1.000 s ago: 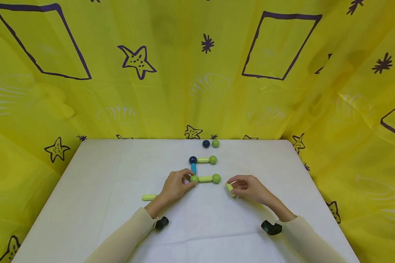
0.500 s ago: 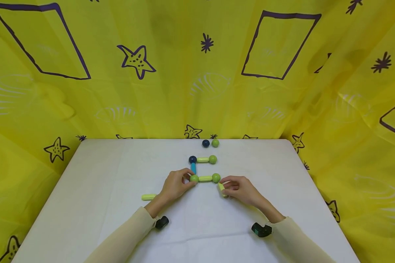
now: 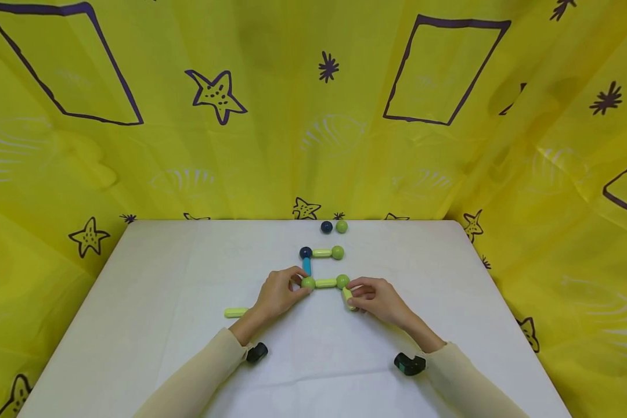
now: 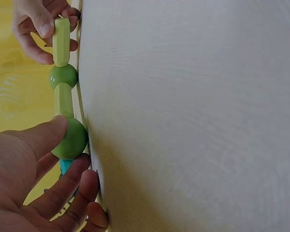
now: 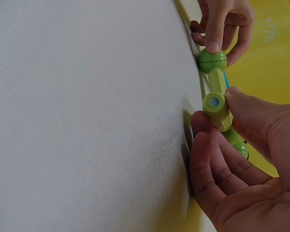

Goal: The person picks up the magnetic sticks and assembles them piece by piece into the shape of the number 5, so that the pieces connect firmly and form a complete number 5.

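My left hand [image 3: 281, 293] pinches a green ball [image 4: 71, 140] between thumb and fingers at the corner of a linked shape on the table. From that ball a blue magnetic rod [image 3: 306, 266] runs back to a dark blue ball [image 3: 305, 252], and a light green rod [image 3: 325, 283] runs right to another green ball [image 3: 342, 281]. My right hand [image 3: 380, 301] pinches a second light green magnetic rod [image 5: 216, 108], its far end right at that right-hand ball. A round metallic spot shows in the rod's near end in the right wrist view.
The back arm of the shape is a light green rod [image 3: 321, 253] ending in a green ball [image 3: 337, 252]. Loose dark blue [image 3: 326, 227] and green balls [image 3: 342, 226] lie near the back edge. Another light green rod [image 3: 235, 312] lies beside the left wrist. Yellow curtains [image 3: 261, 116] surround the table.
My right hand has moved left with its light green rod, bringing the rod's end up to the right-hand green ball. The left hand stays on its ball.
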{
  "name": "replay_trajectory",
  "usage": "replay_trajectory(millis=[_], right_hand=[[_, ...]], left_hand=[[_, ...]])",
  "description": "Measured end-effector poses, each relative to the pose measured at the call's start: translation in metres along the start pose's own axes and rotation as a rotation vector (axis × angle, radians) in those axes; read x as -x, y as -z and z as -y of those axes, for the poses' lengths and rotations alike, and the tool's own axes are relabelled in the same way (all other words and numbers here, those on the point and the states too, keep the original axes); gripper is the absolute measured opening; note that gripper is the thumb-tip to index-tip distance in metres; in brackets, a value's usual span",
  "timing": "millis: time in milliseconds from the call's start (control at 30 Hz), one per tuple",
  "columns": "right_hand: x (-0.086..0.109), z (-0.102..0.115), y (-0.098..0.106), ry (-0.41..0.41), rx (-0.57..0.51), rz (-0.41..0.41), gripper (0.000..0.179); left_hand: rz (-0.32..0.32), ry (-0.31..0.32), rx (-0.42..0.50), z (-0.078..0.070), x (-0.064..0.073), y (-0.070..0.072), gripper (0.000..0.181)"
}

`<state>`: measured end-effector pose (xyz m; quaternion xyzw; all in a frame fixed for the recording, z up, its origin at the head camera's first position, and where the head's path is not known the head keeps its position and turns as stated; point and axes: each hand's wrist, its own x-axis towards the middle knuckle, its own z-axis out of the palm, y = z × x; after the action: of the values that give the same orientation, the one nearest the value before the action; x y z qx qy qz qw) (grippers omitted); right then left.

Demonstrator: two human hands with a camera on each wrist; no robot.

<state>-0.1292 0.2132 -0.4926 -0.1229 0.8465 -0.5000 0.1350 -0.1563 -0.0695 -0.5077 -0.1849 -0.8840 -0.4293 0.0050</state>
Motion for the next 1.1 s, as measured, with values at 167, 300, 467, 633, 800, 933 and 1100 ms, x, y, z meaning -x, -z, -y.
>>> replay_trajectory(millis=[167, 300, 467, 633, 800, 933, 1100], right_hand=[[-0.0016, 0.0003, -0.0022, 0.019, 0.024, -0.007, 0.028], [-0.0035, -0.0004, -0.0042, 0.029, 0.038, -0.013, 0.029], [-0.0043, -0.0002, -0.0047, 0.039, 0.049, -0.014, 0.030], [-0.0046, 0.0007, -0.0057, 0.045, 0.064, -0.016, 0.029], [-0.0051, 0.0012, -0.0077, 0.054, 0.092, -0.026, 0.028], [-0.0045, 0.0011, -0.0082, 0.058, 0.106, -0.038, 0.028], [-0.0042, -0.0020, -0.0085, 0.064, 0.111, -0.039, 0.028]], left_hand=[[0.003, 0.003, -0.005, 0.0004, -0.0005, 0.0003, 0.024], [0.004, 0.002, -0.006, 0.0007, -0.0009, 0.0003, 0.024], [0.003, 0.001, -0.012, 0.0017, -0.0015, -0.0001, 0.024], [-0.003, 0.000, -0.016, 0.0019, -0.0016, -0.0005, 0.024], [-0.010, -0.002, -0.017, 0.0024, -0.0019, -0.0010, 0.024], [-0.009, -0.001, -0.022, 0.0027, -0.0017, -0.0014, 0.024], [-0.008, -0.004, -0.027, 0.0030, -0.0013, -0.0020, 0.023]])
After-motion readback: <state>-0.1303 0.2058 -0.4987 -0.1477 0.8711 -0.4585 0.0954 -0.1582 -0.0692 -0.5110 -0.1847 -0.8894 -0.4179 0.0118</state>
